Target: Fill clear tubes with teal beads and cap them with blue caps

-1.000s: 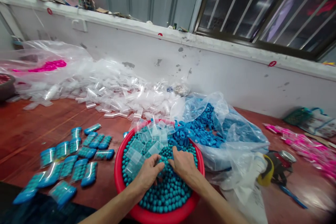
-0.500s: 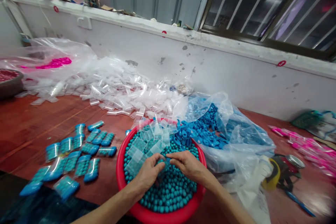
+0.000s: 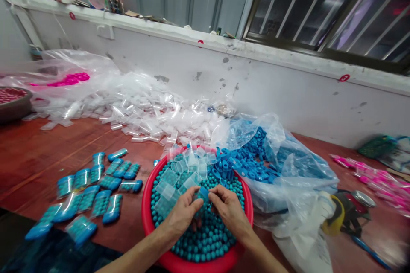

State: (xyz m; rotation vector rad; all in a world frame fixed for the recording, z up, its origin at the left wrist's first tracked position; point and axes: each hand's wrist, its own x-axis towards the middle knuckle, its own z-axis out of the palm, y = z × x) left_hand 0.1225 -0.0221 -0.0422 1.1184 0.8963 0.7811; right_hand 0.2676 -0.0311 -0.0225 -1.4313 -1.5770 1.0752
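Note:
My left hand (image 3: 183, 210) is closed round a small clear plastic container with a blue cap (image 3: 203, 192) at its top; its lower part is hidden by my fingers. My right hand (image 3: 229, 208) is pinched at the right side of that cap. Both hands are over a red basin (image 3: 147, 198) full of teal beads (image 3: 205, 243). Several empty clear containers (image 3: 168, 183) lie on the beads at the left. Loose blue caps (image 3: 224, 168) rest at the basin's back right.
Filled bead containers (image 3: 88, 198) lie on the red table left of the basin. Behind is a heap of clear containers (image 3: 150, 115). A plastic bag of blue caps (image 3: 256, 153) stands at the right, near a tape dispenser (image 3: 336, 217) and pink packs (image 3: 378, 179).
The blue cap now shows upright at the container's top between my hands. My right hand has turned, its fingers more curled and pointing up. The view has shifted slightly.

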